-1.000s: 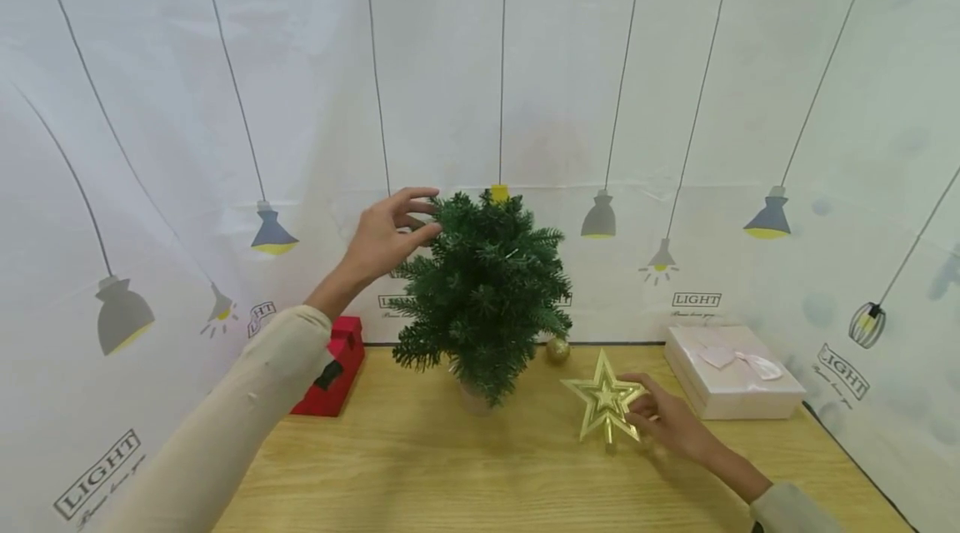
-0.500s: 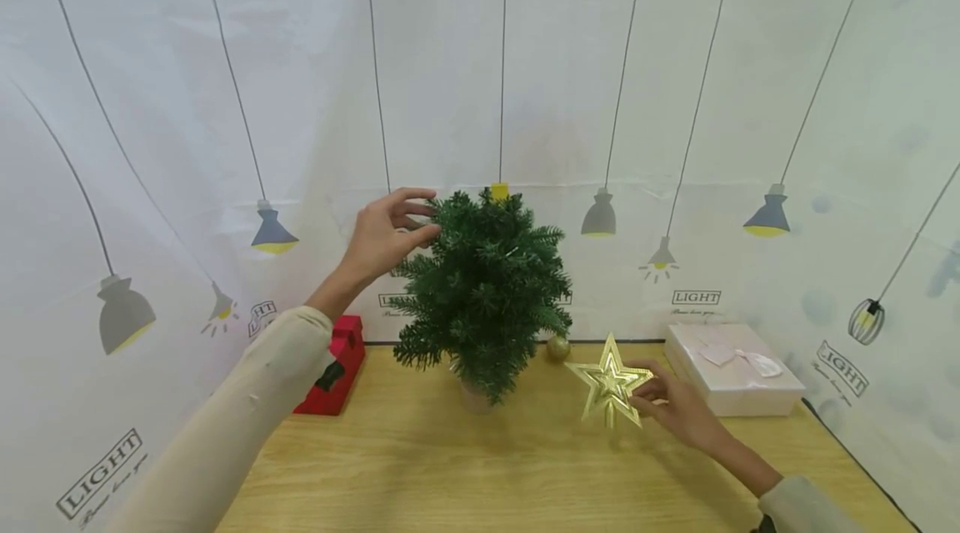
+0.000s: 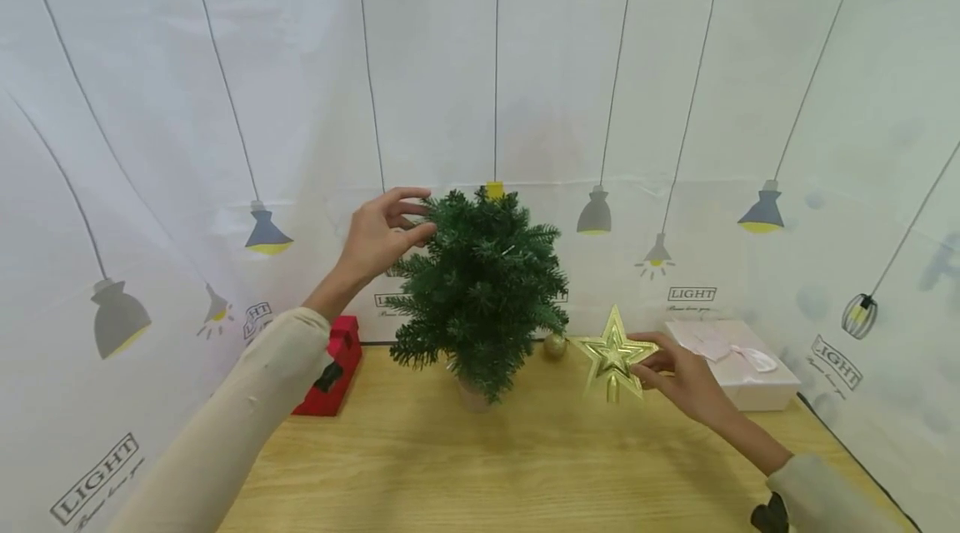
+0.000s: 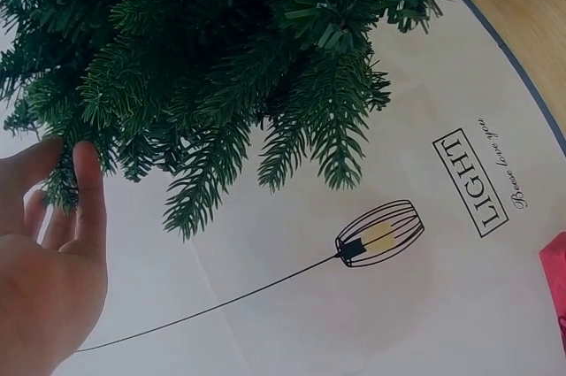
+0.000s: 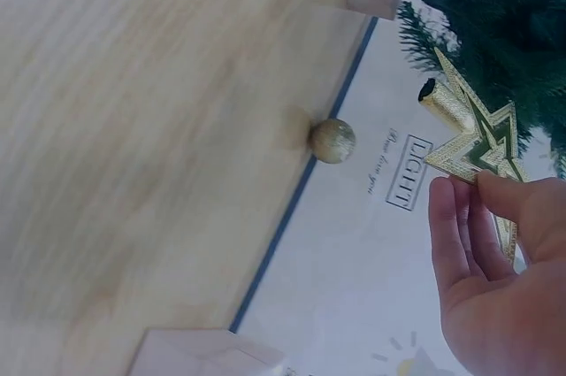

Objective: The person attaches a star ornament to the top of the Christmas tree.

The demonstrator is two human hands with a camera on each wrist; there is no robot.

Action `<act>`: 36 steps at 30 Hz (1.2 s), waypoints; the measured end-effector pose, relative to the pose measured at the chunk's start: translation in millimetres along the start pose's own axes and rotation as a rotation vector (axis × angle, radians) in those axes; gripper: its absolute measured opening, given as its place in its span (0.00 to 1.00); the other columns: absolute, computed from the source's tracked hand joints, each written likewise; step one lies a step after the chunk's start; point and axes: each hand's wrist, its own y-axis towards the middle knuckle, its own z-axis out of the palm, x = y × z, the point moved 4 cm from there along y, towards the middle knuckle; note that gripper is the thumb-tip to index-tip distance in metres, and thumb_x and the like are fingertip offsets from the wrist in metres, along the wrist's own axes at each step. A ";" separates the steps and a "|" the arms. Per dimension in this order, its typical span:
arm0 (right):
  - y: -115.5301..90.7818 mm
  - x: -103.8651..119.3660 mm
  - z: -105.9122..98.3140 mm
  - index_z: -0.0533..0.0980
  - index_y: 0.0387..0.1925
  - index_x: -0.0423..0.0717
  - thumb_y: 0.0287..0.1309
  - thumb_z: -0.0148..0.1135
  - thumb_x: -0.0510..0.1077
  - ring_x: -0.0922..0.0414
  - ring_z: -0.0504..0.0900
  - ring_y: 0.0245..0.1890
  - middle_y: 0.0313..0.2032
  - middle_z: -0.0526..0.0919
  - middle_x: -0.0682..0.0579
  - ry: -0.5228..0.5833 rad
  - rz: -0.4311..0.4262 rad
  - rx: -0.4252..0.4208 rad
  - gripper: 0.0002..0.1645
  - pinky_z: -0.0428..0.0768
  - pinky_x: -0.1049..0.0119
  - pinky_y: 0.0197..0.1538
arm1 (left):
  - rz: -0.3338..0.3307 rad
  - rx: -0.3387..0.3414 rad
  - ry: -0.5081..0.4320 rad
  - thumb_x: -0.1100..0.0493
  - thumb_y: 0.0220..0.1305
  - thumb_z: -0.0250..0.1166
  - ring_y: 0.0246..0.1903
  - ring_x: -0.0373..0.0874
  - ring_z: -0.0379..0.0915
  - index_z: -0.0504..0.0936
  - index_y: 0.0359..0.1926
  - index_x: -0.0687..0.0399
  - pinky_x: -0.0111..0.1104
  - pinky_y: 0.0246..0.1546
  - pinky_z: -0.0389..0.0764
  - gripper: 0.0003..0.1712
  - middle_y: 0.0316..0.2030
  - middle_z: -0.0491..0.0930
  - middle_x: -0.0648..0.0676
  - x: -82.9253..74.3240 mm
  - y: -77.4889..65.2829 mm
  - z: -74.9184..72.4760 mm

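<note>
Clock read from the wearer, 12 straight ahead. Wood-grain worktop nearest. Between 1 and 2, right hand holds a gold star clear of the surface. Grip pinches one side point, thumb against fingers, probably so that the hollow tube at its foot is free of them; tube points to 6. At 12, green tree in a small pale pot, mostly hidden by low branches. At 11, high on the tree's side, left hand: grip lightly pinches a sprig tip, likely a steadying hold, the crown being broad over so narrow a foot. Red box towards 10–11, pinkish gift box at 2; seemingly set aside to leave the middle to the tree. At 1, gold ball by the worktop's back edge, reason unclear. Farthest: white backdrop, printed lamps.
</note>
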 end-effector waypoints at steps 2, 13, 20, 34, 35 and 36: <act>3.3 3.2 -3.8 0.73 0.66 0.39 0.64 0.68 0.30 0.56 0.89 0.27 0.32 0.90 0.48 -0.016 0.009 -0.007 0.29 0.86 0.64 0.31 | -0.002 -0.003 -0.002 0.60 0.66 0.74 0.36 0.49 0.88 0.80 0.66 0.51 0.32 0.34 0.87 0.27 0.53 0.86 0.59 0.3 -1.1 -1.1; 23.1 22.6 -20.9 0.76 0.64 0.44 0.65 0.69 0.34 0.57 0.90 0.29 0.33 0.90 0.48 -0.088 0.009 -0.019 0.27 0.86 0.65 0.33 | -0.019 -0.010 0.020 0.60 0.67 0.73 0.35 0.49 0.88 0.80 0.67 0.50 0.32 0.32 0.86 0.28 0.54 0.86 0.59 0.7 -5.4 -4.6; 36.9 34.9 -35.0 0.76 0.64 0.44 0.65 0.70 0.35 0.58 0.89 0.29 0.33 0.90 0.47 -0.123 0.023 -0.016 0.26 0.85 0.69 0.33 | -0.032 -0.010 0.002 0.61 0.67 0.73 0.36 0.52 0.88 0.80 0.66 0.50 0.31 0.32 0.85 0.28 0.54 0.86 0.59 2.5 -5.8 -4.3; 63.5 57.2 -66.0 0.77 0.63 0.43 0.66 0.68 0.32 0.55 0.90 0.31 0.36 0.90 0.43 -0.134 -0.009 -0.068 0.25 0.84 0.74 0.35 | -0.014 -0.012 -0.004 0.63 0.67 0.73 0.35 0.48 0.87 0.80 0.66 0.50 0.32 0.30 0.86 0.27 0.53 0.86 0.60 -0.5 -2.5 0.5; 66.3 59.0 -67.8 0.77 0.63 0.42 0.66 0.68 0.32 0.56 0.90 0.30 0.36 0.90 0.43 -0.136 -0.014 -0.076 0.25 0.84 0.74 0.35 | -0.015 -0.012 -0.002 0.63 0.67 0.73 0.35 0.48 0.87 0.80 0.66 0.50 0.32 0.30 0.86 0.27 0.52 0.86 0.60 -0.9 -2.4 0.6; 69.0 60.7 -69.7 0.77 0.63 0.41 0.66 0.68 0.31 0.56 0.90 0.30 0.36 0.90 0.43 -0.139 -0.019 -0.083 0.25 0.84 0.74 0.35 | -0.016 -0.012 0.001 0.63 0.67 0.73 0.35 0.48 0.87 0.80 0.66 0.50 0.32 0.30 0.86 0.27 0.52 0.86 0.60 -1.2 -2.4 0.7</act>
